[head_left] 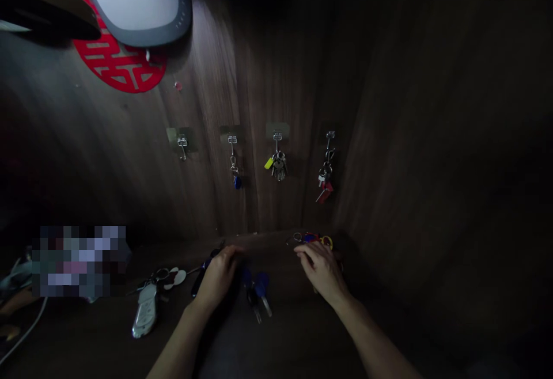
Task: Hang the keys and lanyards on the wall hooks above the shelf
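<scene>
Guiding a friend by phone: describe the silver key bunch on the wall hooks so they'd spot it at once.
On the wooden wall, below the red cutout, four hooks hang in a row. The silver key bunch hangs from the third hook from the left, and it alone carries a yellow tag.

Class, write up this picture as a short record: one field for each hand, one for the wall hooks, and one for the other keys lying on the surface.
Left hand: beside a dark-handled key; any grip cannot be told.
Right hand: at a key ring with coloured tags; any grip cannot be told.
Wall hooks: four; leftmost hook bare; second holds a blue fob; third a bunch of keys; fourth keys with a red tag.
Other keys: two blue-capped keys between the hands; a silver key fob further left.
</scene>
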Action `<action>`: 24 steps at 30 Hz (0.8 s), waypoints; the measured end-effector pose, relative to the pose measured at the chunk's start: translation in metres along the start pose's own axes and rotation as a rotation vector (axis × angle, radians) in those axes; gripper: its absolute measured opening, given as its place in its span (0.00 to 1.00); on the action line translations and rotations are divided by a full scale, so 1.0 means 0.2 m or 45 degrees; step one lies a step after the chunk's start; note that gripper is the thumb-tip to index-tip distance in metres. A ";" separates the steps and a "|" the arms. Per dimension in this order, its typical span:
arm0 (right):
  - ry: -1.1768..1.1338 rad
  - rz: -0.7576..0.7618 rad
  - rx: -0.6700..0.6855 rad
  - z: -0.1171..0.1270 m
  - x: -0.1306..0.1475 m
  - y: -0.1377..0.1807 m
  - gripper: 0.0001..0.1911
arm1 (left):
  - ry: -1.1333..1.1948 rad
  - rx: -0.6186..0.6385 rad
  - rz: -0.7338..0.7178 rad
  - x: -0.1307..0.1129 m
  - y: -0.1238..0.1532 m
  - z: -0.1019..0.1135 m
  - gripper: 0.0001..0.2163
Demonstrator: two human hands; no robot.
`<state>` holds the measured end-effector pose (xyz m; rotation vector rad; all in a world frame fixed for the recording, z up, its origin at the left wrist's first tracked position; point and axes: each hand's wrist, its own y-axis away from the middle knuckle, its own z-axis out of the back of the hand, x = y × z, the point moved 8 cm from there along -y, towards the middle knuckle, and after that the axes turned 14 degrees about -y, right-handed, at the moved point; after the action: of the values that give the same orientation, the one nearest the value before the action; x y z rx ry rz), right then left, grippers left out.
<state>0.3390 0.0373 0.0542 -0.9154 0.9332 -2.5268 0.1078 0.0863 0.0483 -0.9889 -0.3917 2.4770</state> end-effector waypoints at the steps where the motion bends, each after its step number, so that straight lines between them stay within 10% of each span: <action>1: -0.019 0.022 0.036 -0.02 0.01 0.00 0.11 | -0.012 0.068 -0.004 0.01 0.00 -0.02 0.10; 18: -0.127 0.080 0.249 -0.16 0.10 0.01 0.12 | -0.059 0.367 -0.214 -0.22 0.09 -0.13 0.16; 24: -0.134 0.075 0.173 -0.13 0.09 0.01 0.12 | -0.525 0.109 0.118 0.01 0.02 0.07 0.10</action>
<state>0.3087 0.0401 0.0462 -0.9541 0.7363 -2.4331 0.0955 0.0817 0.0548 -0.4661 -0.3686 2.7545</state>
